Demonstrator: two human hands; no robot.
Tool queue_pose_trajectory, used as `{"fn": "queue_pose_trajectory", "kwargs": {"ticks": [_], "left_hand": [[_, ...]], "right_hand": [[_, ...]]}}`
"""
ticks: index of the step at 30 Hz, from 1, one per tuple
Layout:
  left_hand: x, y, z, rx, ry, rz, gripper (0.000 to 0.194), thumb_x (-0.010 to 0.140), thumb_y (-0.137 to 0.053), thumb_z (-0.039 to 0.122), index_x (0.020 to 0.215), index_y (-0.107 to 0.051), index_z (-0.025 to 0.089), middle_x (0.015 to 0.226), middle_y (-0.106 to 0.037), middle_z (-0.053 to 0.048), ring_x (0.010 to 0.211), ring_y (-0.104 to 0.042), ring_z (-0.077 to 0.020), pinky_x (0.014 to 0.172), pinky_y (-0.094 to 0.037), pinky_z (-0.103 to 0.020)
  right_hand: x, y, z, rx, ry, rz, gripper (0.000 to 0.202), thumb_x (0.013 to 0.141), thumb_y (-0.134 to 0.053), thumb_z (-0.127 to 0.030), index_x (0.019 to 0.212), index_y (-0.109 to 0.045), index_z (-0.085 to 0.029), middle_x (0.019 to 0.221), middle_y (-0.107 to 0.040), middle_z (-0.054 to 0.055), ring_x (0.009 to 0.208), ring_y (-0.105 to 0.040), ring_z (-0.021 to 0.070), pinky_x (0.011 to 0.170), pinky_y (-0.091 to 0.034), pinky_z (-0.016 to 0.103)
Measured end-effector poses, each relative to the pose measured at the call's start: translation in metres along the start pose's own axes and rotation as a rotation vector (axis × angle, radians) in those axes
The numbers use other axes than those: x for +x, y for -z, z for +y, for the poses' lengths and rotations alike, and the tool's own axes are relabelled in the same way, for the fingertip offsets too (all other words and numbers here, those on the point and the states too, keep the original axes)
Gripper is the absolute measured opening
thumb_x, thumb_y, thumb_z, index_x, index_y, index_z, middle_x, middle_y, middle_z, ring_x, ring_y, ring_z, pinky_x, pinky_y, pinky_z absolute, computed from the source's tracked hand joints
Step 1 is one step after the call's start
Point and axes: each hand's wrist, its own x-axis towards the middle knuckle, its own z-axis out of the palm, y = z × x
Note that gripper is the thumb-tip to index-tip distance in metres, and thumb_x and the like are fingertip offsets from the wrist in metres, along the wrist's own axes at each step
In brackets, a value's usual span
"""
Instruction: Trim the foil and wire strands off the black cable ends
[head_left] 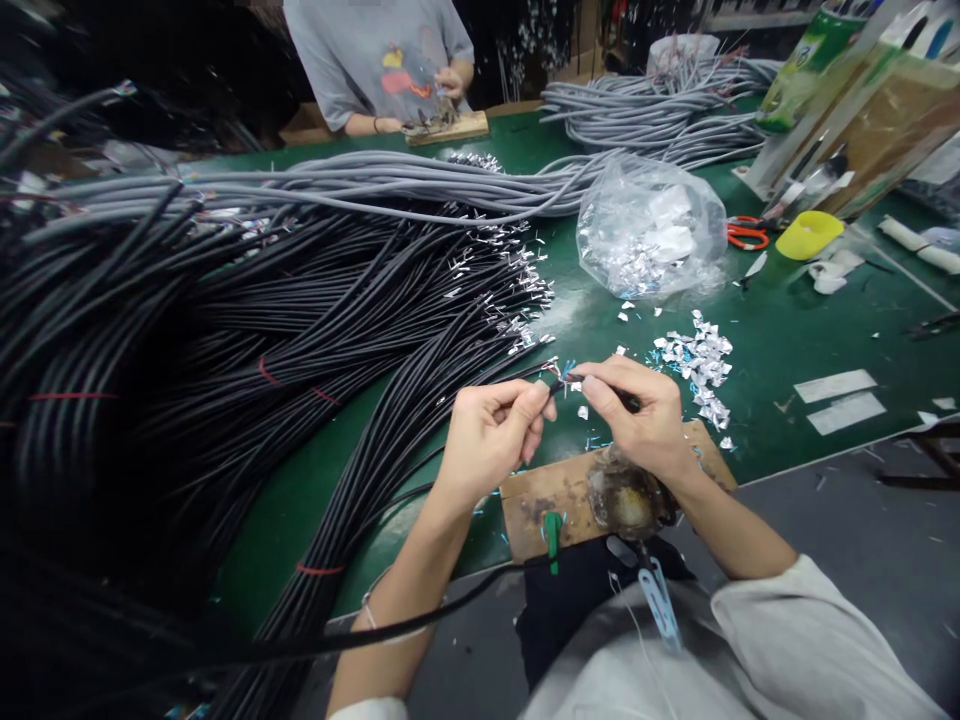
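My left hand (pixel 491 432) is closed in a pinch on the end of a black cable (pixel 556 387). Thin coloured wires (pixel 568 368), some blue, fan out of the stripped end. Close against these wires, my right hand (pixel 639 408) is closed around a slim dark tool (pixel 634 403). Its kind is mostly hidden by the fingers. Below the hands lies a wooden board (pixel 536 505) with a worn metal fixture (pixel 626 490) and a green piece (pixel 553 535) on it. Left of my hands, many black cables (pixel 397 400) lie in bundles, their stripped ends pointing right.
Silvery scraps (pixel 701 360) lie beyond my right hand, near a clear plastic bag (pixel 652 230) of scraps. Orange-handled scissors (pixel 748 233) and a yellow object (pixel 810 235) are farther right. Grey cables (pixel 360 185) cross the green table (pixel 787 330). Opposite sits another person (pixel 382 70).
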Motion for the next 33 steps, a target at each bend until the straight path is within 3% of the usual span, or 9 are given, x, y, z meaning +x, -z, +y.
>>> {"fn": "queue_pose_trajectory", "kwargs": {"ticks": [5,11,15,17,20,23,28,29,33], "left_hand": [[-0.003,-0.004,-0.007,0.265,-0.209,0.209,0.015,0.075,-0.069,0.029,0.068,-0.068,0.016,0.056,-0.061,0.001,0.041,-0.048,-0.0059,0.038,-0.037,-0.018],[-0.002,-0.007,-0.015,0.466,-0.375,0.249,0.010,0.074,-0.069,0.025,0.069,-0.068,0.018,0.063,-0.064,0.000,0.053,-0.055,-0.0094,0.051,-0.044,-0.021],[0.005,-0.006,-0.017,0.401,-0.362,0.153,0.014,0.080,-0.063,0.028,0.072,-0.067,0.016,0.066,-0.064,-0.001,0.057,-0.054,-0.0097,0.052,-0.042,-0.021],[0.007,-0.005,-0.017,0.297,-0.270,0.038,0.022,0.083,-0.059,0.032,0.069,-0.065,0.015,0.061,-0.059,-0.001,0.051,-0.048,-0.0085,0.047,-0.037,-0.020],[0.006,-0.004,-0.015,0.178,-0.091,-0.106,0.034,0.086,-0.053,0.038,0.062,-0.059,0.015,0.049,-0.047,0.002,0.043,-0.037,-0.0061,0.040,-0.028,-0.019],[0.004,-0.005,-0.013,0.175,-0.008,-0.127,0.041,0.086,-0.050,0.043,0.058,-0.055,0.014,0.046,-0.040,0.003,0.040,-0.029,-0.0051,0.037,-0.021,-0.020],[0.003,-0.004,-0.013,0.136,-0.004,-0.049,0.041,0.085,-0.052,0.046,0.058,-0.054,0.015,0.045,-0.036,0.004,0.040,-0.028,-0.0053,0.037,-0.020,-0.020],[0.003,-0.004,-0.013,0.119,-0.011,-0.023,0.040,0.084,-0.052,0.045,0.058,-0.055,0.015,0.045,-0.036,0.004,0.039,-0.028,-0.0054,0.037,-0.020,-0.020],[0.002,-0.005,-0.013,0.157,-0.037,0.036,0.035,0.083,-0.055,0.041,0.060,-0.059,0.015,0.045,-0.039,0.004,0.039,-0.031,-0.0057,0.037,-0.022,-0.020]], "right_hand": [[0.001,-0.001,0.003,0.146,-0.118,0.067,0.015,0.076,-0.069,-0.032,0.086,-0.067,-0.021,0.076,-0.058,0.000,0.063,-0.050,0.0108,0.054,-0.039,0.025],[0.004,-0.004,0.007,0.295,-0.214,0.100,0.021,0.071,-0.074,-0.036,0.070,-0.062,-0.018,0.065,-0.050,-0.002,0.057,-0.042,0.0090,0.048,-0.031,0.024],[0.006,-0.007,0.015,0.671,-0.392,-0.181,0.036,0.069,-0.070,-0.051,0.070,-0.054,-0.019,0.061,-0.039,-0.006,0.043,-0.022,0.0043,0.039,-0.016,0.023],[0.006,-0.007,0.016,0.698,-0.361,-0.302,0.038,0.072,-0.066,-0.055,0.072,-0.052,-0.019,0.062,-0.036,-0.006,0.043,-0.020,0.0045,0.038,-0.016,0.023],[0.005,-0.005,0.011,0.350,-0.124,-0.159,0.026,0.081,-0.062,-0.041,0.072,-0.051,-0.019,0.068,-0.041,-0.003,0.053,-0.034,0.0079,0.047,-0.028,0.024],[0.003,-0.004,0.008,-0.012,0.043,0.076,0.017,0.085,-0.057,-0.025,0.071,-0.049,-0.019,0.071,-0.044,-0.001,0.065,-0.042,0.0113,0.060,-0.035,0.027],[0.006,0.002,0.013,-0.020,-0.015,0.391,0.013,0.087,-0.052,-0.026,0.076,-0.051,-0.021,0.071,-0.045,-0.001,0.063,-0.043,0.0118,0.061,-0.037,0.028],[0.007,0.003,0.014,0.029,-0.047,0.414,0.014,0.087,-0.053,-0.029,0.077,-0.052,-0.021,0.069,-0.045,-0.002,0.061,-0.043,0.0114,0.059,-0.037,0.028],[0.009,0.003,0.010,0.158,-0.152,0.098,0.021,0.076,-0.068,-0.038,0.072,-0.059,-0.019,0.066,-0.051,-0.001,0.057,-0.042,0.0099,0.052,-0.035,0.026]]}}
